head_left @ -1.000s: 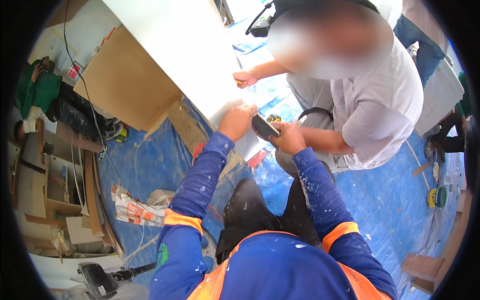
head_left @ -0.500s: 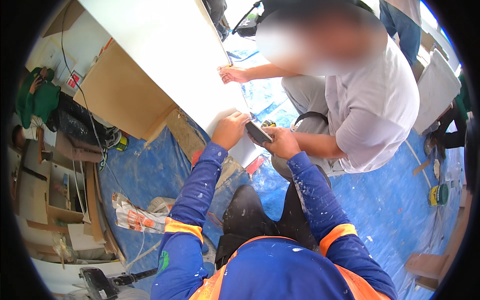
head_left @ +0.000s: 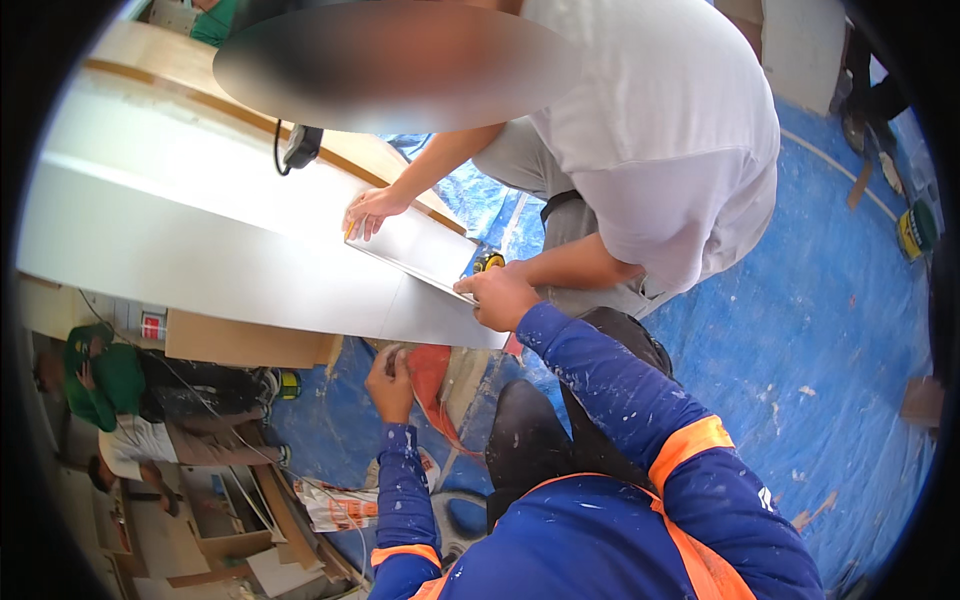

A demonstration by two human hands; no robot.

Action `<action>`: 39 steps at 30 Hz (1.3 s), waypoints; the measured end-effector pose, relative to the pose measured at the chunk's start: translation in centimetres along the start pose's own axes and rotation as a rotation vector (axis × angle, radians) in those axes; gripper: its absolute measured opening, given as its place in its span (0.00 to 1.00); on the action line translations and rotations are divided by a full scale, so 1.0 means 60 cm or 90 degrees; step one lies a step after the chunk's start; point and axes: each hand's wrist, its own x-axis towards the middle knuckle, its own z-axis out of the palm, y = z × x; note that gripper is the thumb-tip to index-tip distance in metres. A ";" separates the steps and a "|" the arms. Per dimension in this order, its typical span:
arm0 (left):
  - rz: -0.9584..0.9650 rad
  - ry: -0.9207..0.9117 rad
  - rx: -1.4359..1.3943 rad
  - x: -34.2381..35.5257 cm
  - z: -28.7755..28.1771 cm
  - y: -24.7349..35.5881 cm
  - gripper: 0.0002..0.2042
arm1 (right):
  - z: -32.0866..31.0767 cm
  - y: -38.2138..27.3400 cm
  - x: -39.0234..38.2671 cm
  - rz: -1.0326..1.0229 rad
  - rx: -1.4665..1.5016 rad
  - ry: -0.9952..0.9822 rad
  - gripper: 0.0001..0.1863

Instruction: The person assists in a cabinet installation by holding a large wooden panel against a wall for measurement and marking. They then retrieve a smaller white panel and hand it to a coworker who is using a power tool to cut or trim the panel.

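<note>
A long white panel (head_left: 270,275) stretches from the left toward the middle, its near end in front of my knees. My right hand (head_left: 503,298) is at that end, index finger reaching over the panel and the other fingers bent. A thin dark straight line runs along the panel to its fingertips; what they grip is hidden. My left hand (head_left: 390,385) is below the panel's near edge, fingers loosely curled and apart, with nothing visible in it. A co-worker's hand (head_left: 370,212) presses on the panel with a yellow pencil-like stick. Beside my right hand is a yellow-black tape measure (head_left: 488,262).
The co-worker in a white shirt (head_left: 670,110) crouches across from me. Blue sheeting (head_left: 760,300) covers the floor. A red bag-like piece (head_left: 430,375) lies under the panel near my left hand. Brown boards (head_left: 250,340), a green tub (head_left: 915,230) and other people are around.
The view has swung, and the panel now lies more crosswise. My left hand has come off the panel and dropped below its edge. The dark flat object in my right hand is no longer visible.
</note>
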 end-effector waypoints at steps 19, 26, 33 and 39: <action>-0.203 -0.025 -0.099 0.038 -0.023 0.055 0.15 | 0.008 0.024 0.014 -0.027 0.027 -0.020 0.14; -0.227 -0.008 -0.164 0.033 -0.025 0.043 0.15 | 0.001 0.017 0.011 -0.014 0.022 -0.008 0.13; -0.249 0.008 -0.197 0.020 -0.033 0.015 0.14 | 0.010 0.031 0.019 -0.022 0.052 -0.026 0.25; -0.281 0.048 -0.218 0.010 -0.061 -0.011 0.16 | 0.008 0.032 0.021 -0.028 0.075 -0.023 0.23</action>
